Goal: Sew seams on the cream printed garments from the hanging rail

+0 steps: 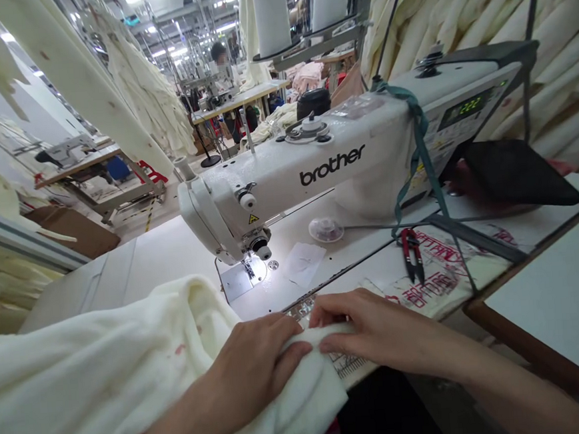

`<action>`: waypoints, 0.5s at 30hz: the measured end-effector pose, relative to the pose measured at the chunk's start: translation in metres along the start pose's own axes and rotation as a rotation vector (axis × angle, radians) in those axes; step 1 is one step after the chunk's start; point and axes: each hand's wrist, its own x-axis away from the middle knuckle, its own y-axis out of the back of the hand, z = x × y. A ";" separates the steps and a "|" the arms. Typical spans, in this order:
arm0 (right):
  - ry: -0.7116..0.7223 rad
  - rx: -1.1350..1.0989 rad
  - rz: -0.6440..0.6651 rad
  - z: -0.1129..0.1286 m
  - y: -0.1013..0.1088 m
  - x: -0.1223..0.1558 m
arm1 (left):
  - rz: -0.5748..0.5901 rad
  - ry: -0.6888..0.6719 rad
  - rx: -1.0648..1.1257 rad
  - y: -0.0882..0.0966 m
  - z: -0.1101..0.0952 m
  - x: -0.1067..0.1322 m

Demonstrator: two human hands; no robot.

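Observation:
A cream fleece garment (91, 373) lies bunched across the near left of the sewing table (147, 261). My left hand (258, 363) rests on its edge with the fingers curled over the cloth. Right beside it, my right hand (371, 327) pinches the same fabric edge at the table's front. Both hands sit a short way in front of the white Brother sewing machine (325, 160), whose needle and presser foot (248, 267) stand over the metal plate, apart from the cloth.
Red-handled thread snips (413, 254) lie on printed paper to the right. A small clear dish (325, 229) and a white fabric patch (303, 263) sit under the machine arm. Cream garments hang at left and right. A person works at a far machine (219, 55).

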 end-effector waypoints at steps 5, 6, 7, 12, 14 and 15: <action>-0.004 -0.121 0.031 -0.005 -0.003 -0.016 | -0.022 0.190 0.188 0.004 0.004 0.002; -0.020 -0.155 0.065 -0.005 -0.003 -0.021 | -0.038 0.240 0.225 0.006 0.006 0.002; -0.034 -0.178 0.098 -0.005 -0.003 -0.027 | -0.057 0.282 0.247 0.008 0.009 0.002; -0.003 -0.090 0.124 0.001 -0.002 -0.071 | -0.116 0.426 0.356 0.021 0.032 -0.007; 0.010 -0.002 0.080 0.006 -0.002 -0.091 | -0.114 0.505 0.419 0.027 0.044 -0.014; 0.006 0.043 0.051 0.009 -0.002 -0.100 | -0.114 0.550 0.446 0.029 0.050 -0.018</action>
